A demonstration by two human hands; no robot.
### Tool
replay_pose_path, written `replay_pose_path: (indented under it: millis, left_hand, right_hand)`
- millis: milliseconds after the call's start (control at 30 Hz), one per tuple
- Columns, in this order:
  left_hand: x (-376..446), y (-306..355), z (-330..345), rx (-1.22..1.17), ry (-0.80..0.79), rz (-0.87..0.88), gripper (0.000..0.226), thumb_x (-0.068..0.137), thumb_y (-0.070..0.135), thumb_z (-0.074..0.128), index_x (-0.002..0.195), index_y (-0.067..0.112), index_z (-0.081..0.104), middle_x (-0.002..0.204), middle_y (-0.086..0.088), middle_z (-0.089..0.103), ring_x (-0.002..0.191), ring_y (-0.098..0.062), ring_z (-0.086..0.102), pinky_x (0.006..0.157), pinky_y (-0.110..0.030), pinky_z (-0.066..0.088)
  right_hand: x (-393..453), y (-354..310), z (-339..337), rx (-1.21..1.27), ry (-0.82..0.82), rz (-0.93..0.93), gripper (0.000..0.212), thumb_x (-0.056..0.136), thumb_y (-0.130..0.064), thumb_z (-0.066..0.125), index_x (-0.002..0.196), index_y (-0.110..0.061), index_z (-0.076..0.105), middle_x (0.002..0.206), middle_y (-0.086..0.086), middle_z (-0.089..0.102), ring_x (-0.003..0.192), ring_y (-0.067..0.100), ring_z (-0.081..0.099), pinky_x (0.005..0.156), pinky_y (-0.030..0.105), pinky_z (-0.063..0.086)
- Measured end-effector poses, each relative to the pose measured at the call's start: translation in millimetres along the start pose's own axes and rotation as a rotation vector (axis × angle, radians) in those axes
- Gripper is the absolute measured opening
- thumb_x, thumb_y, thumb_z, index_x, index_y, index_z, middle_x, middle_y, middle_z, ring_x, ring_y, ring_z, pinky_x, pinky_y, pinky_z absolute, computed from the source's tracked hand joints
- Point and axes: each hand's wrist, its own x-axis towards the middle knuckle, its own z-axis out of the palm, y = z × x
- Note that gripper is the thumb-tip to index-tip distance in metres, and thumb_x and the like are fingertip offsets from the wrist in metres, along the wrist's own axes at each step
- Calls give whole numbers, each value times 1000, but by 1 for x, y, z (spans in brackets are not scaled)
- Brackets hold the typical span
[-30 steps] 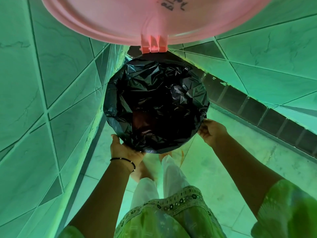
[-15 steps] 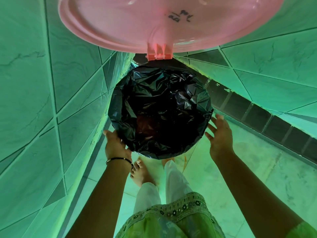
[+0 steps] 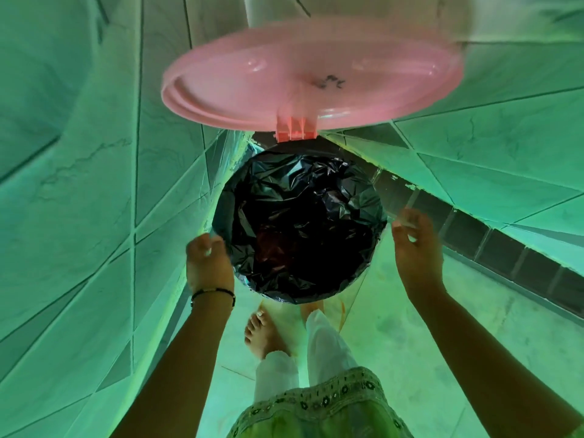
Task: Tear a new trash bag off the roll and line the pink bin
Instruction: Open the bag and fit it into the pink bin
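Note:
A crinkled black trash bag (image 3: 300, 229) fills the round mouth of the pink bin and folds over its rim all around. The bin's pink lid (image 3: 309, 80) stands swung up behind on its hinge (image 3: 295, 129). My left hand (image 3: 208, 263), with a dark bracelet at the wrist, hovers at the bag's lower left edge with its fingers apart. My right hand (image 3: 417, 251) is open, a little clear of the bag's right edge. The bin's own wall is hidden under the bag.
The bin stands in a corner between a green tiled wall (image 3: 79, 216) on the left and another tiled wall with a dark tile strip (image 3: 474, 235) on the right. My bare feet (image 3: 265, 336) and white trousers are on the floor just in front of the bin.
Both hands let go of the bag's folded edge and drew back from the rim with fingers spread. The view tilted up, so the whole lid shows.

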Motion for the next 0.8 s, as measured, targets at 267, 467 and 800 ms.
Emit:
replay_pose_path:
  millis: [267,467,800]
  left_hand:
    - [-62,128,-10,160,175,1154,66,86,19,54,139,-8,27,145,-27,32,138,-33,25,120,-35,17]
    - [-54,141,-29,218,154,1288,36,86,8,48,120,1,56,120,-17,62,115,-28,56,105,-37,42]
    - [-23,2,-37,992,-236,1529,102,58,7,66,143,34,17,148,-5,35,135,-28,30,109,-60,24]
  right_hand:
    - [4,-140,-52,57,366,-898,56,79,4,58,132,6,41,141,16,42,132,34,38,111,48,33]
    - [19,-158,-55,-106,177,-969,41,75,10,49,110,-3,64,109,14,69,98,31,65,89,40,53]
    - [-48,-13,-26,-644,-274,-1155,64,75,-26,54,137,-27,38,144,2,44,137,24,33,109,56,21]
